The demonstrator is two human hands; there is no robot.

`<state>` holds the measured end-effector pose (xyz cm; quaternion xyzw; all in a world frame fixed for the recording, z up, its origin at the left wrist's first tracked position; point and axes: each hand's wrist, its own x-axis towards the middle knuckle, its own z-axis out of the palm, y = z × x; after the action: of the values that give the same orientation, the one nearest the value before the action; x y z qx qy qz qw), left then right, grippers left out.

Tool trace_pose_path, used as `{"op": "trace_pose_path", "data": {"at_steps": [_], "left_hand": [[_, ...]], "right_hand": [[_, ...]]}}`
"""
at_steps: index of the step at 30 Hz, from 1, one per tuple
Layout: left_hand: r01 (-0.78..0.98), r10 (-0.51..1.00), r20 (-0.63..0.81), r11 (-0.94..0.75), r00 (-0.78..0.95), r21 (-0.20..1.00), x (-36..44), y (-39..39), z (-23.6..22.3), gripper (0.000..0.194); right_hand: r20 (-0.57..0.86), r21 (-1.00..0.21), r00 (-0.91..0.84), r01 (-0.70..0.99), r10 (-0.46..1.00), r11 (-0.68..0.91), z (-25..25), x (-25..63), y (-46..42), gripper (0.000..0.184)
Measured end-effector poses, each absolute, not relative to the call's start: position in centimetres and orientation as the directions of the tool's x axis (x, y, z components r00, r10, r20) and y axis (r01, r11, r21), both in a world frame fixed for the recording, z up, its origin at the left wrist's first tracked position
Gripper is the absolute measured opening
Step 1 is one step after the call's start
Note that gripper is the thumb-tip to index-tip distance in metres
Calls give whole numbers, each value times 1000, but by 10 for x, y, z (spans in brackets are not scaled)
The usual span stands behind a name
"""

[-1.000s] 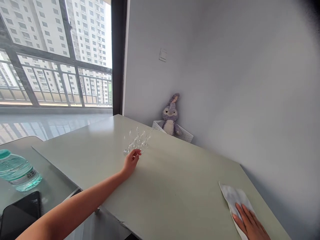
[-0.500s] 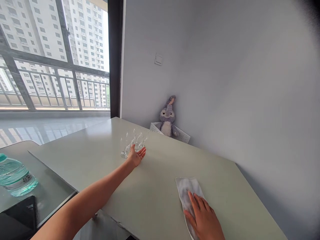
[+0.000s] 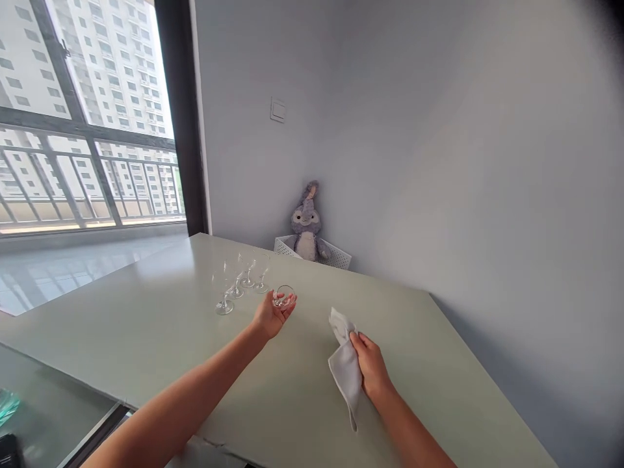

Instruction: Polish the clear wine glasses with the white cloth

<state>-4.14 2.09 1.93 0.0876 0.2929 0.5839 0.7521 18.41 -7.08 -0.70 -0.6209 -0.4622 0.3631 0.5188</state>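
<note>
My left hand (image 3: 275, 316) is closed around a clear wine glass (image 3: 285, 296), which is tilted so that a round rim or base faces me; I cannot tell which. Just left of that hand, several more stemmed glasses (image 3: 236, 281) stand upright in a group on the pale table (image 3: 195, 351). My right hand (image 3: 370, 364) grips a whitish-grey cloth (image 3: 346, 367), bunched at the fingers. Its loose corner hangs down over the tabletop.
A purple plush toy (image 3: 306, 237) sits in a white perforated basket (image 3: 338, 257) behind the table, against the wall. At the lower left are a lower glass-topped surface (image 3: 49, 390), part of a teal bottle (image 3: 6, 404) and a dark phone (image 3: 8, 451).
My left hand has taken hold of one glass from the group. My right hand, earlier flat on the cloth, has gripped it, lifted it and moved left. The view has turned right.
</note>
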Motion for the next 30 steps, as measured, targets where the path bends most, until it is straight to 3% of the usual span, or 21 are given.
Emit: {"op": "trace_pose_path", "data": {"at_steps": [2, 4, 7, 9, 11, 16, 20, 22, 26, 28, 30], "left_hand": [[-794, 934, -282, 337, 217, 506, -23, 18, 21, 23], [-770, 939, -226, 343, 260, 538, -5, 16, 21, 26], [-759, 958, -173, 286, 228, 585, 16, 13, 17, 28], [-722, 976, -136, 218, 171, 656, 24, 8, 11, 27], [-674, 985, -113, 173, 133, 718, 25, 2, 5, 29], [-519, 986, 7, 82, 168, 851, 19, -11, 0, 35], [-355, 953, 92, 18, 289, 935, 20, -18, 1, 38], [-253, 948, 112, -35, 297, 967, 20, -19, 0, 41], [-226, 945, 265, -221, 192, 949, 17, -14, 0, 44], [-278, 926, 326, -267, 191, 923, 15, -11, 1, 44], [-310, 915, 306, -219, 265, 925, 14, -9, 3, 40]], "right_hand": [[-47, -995, 359, -98, 932, -13, 15, 178, -60, 35], [24, -980, 444, -164, 896, 108, 32, 167, -52, 36], [320, -946, 446, 104, 836, 307, 38, 144, -49, 31], [487, -862, 276, 308, 829, 403, 29, 129, -52, 30], [528, -798, 121, 410, 841, 442, 15, 118, -56, 32], [389, -866, -56, 319, 920, 385, -10, 112, -60, 37], [175, -980, -51, 86, 983, 178, -18, 115, -57, 31], [44, -993, 11, -111, 999, 45, -16, 119, -55, 34], [-266, -797, -88, -541, 960, -270, 1, 130, -58, 35], [-289, -725, -187, -598, 939, -342, 9, 134, -62, 34], [-238, -774, -207, -549, 949, -315, 9, 134, -66, 35]]}}
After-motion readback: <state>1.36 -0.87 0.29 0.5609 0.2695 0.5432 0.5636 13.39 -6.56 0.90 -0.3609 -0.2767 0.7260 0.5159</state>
